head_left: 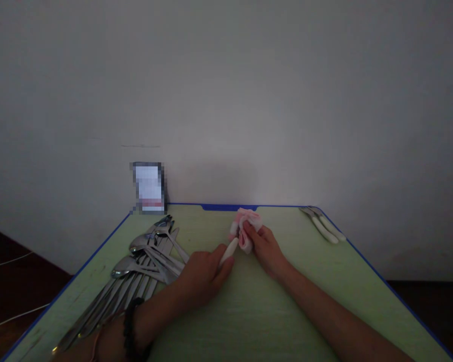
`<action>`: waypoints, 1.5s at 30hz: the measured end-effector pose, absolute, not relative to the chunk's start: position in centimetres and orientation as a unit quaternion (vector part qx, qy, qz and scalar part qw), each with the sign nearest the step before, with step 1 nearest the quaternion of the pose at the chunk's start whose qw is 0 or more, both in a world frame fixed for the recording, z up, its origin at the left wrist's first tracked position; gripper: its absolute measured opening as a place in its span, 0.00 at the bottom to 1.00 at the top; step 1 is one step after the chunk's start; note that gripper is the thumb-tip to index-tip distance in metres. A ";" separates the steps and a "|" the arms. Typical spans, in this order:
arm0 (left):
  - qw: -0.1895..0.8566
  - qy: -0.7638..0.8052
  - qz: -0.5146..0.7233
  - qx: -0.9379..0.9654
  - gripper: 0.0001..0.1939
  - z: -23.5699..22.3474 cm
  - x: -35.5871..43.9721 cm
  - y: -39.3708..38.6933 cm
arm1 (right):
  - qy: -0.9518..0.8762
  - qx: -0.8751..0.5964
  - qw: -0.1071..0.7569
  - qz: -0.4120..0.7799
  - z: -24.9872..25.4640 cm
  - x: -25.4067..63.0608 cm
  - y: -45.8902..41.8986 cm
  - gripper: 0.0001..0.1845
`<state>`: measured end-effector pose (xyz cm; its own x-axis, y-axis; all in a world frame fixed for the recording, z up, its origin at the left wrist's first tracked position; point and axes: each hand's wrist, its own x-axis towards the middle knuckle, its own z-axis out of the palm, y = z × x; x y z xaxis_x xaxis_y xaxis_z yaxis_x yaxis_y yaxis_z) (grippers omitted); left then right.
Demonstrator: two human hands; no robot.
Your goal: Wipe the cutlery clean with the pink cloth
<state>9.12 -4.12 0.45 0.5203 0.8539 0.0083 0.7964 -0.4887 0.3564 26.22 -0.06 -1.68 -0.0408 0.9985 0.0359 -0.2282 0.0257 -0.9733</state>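
My left hand (208, 274) is closed around a piece of cutlery by its white handle (228, 253). The other end of that piece is hidden at the cloth, so I cannot tell its kind. My right hand (266, 246) pinches a folded pink and white cloth (245, 226) just beyond the handle's tip. Beside my left forearm lies a pile of metal cutlery, with spoons (123, 267) on top and several long, flat handles (109, 296) beneath. Part of the pile is covered by my left arm.
Two white-handled utensils (326, 229) lie at the table's far right corner. A phone-like device (149, 186) with a blurred screen leans on the wall (249, 100) at the far left. The green table (272, 311) has a blue edge. White cords run along the dark floor at left.
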 end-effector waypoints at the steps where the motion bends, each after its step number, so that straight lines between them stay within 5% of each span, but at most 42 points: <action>1: 0.154 0.482 0.090 0.858 0.17 0.5 9.2 -4.1 | -0.439 -0.430 0.563 0.553 -1.6 26.1 -0.2 0.18; 9: 0.143 0.480 0.065 0.863 0.20 0.0 9.3 -3.7 | -0.284 -0.399 0.606 0.627 -1.0 22.9 -2.5 0.17; 20: 0.199 0.465 0.105 0.856 0.17 0.2 8.8 -3.6 | -0.486 -0.442 0.550 0.516 -0.7 26.0 -0.5 0.16; 29: 0.167 0.456 0.090 0.870 0.19 0.2 9.1 -3.8 | -0.377 -0.415 0.574 0.597 -1.5 23.8 -1.6 0.16; 36: 0.168 0.463 0.089 0.866 0.20 0.1 9.1 -3.9 | -0.300 -0.328 0.585 0.679 -0.9 24.5 -1.5 0.05; 45: 0.174 0.477 0.074 0.858 0.16 0.4 9.3 -4.1 | -0.220 -0.313 0.657 0.650 -0.5 24.3 -0.8 0.06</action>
